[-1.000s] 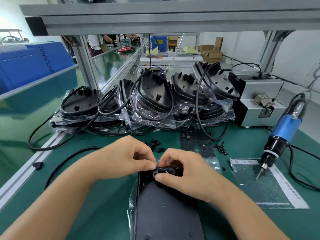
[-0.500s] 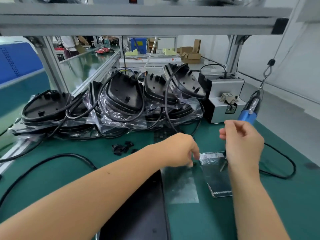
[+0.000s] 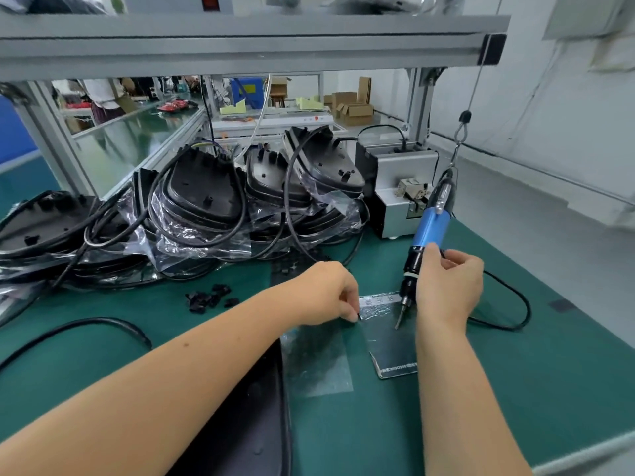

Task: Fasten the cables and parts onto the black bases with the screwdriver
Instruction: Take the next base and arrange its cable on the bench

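Right hand (image 3: pixel 448 286) is on the screwdriver (image 3: pixel 427 235) now, fingers wrapped round its black collar below the blue barrel; half a second back that hand was only reaching up toward it, empty; left hand (image 3: pixel 330 293) pinches something small and dark at its fingertips, likely a screw (image 3: pixel 358 316), where a moment ago it was curled low over the same spot; both have come off the black base (image 3: pixel 254 417), which lies near the bottom edge on the worktop (image 3: pixel 515 389); my read: part seated, fastening comes next; the screwdriver hangs from a hook and runs long axis near upright, tilted a touch, top leaning away to the right, bit (image 3: pixel 399 317) pointing down and slightly left at a shiny bag (image 3: pixel 388 345), just beside the left fingertips; the pile of bagged bases (image 3: pixel 206 201) waits behind.
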`<state>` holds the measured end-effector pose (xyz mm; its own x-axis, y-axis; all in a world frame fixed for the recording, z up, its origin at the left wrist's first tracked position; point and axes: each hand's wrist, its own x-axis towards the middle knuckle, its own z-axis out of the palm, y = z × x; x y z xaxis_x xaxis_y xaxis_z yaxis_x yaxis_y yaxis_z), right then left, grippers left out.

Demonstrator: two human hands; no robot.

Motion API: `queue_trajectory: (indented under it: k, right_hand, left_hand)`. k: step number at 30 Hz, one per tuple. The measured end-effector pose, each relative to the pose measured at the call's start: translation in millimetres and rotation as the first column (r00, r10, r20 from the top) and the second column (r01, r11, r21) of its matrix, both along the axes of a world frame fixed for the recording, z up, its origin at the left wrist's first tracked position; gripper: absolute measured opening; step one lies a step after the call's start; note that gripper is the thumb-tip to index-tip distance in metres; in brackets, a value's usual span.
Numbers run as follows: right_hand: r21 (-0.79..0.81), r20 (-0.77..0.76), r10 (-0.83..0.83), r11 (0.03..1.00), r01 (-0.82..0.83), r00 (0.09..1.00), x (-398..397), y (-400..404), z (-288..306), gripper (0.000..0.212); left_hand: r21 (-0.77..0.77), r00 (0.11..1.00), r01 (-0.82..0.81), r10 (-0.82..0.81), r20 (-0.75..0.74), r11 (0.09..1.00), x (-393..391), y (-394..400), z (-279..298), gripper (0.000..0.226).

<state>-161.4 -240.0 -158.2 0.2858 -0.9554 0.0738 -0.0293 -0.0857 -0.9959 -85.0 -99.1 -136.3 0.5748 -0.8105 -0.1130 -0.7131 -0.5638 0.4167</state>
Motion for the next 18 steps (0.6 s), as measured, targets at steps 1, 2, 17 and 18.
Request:
queue_trajectory:
  k: [1, 2, 17, 18]
  right_hand:
    - [0.019, -0.013, 0.008, 1.0, -0.008, 1.0, 1, -2, 0, 0.034]
    - [0.053, -0.021, 0.029, 0.998, -0.028, 0.999, 4, -3, 0, 0.043]
    - [0.303, 0.843, 0.164, 0.643, -0.703, 0.512, 6, 3, 25, 0.032]
    - [0.293, 0.85, 0.164, 0.644, -0.707, 0.502, 5, 5, 25, 0.032]
  left_hand:
    - [-0.042, 1.0, -0.018, 0.017, -0.021, 0.999, -2, -1, 0, 0.007]
    - [-0.089, 0.998, -0.04, 0.035, -0.057, 0.995, -5, -2, 1, 0.006]
    - [-0.398, 0.881, -0.282, 0.071, -0.467, 0.873, -22, 27, 6, 0.013]
    - [-0.408, 0.879, -0.287, 0.068, -0.472, 0.867, -23, 29, 7, 0.014]
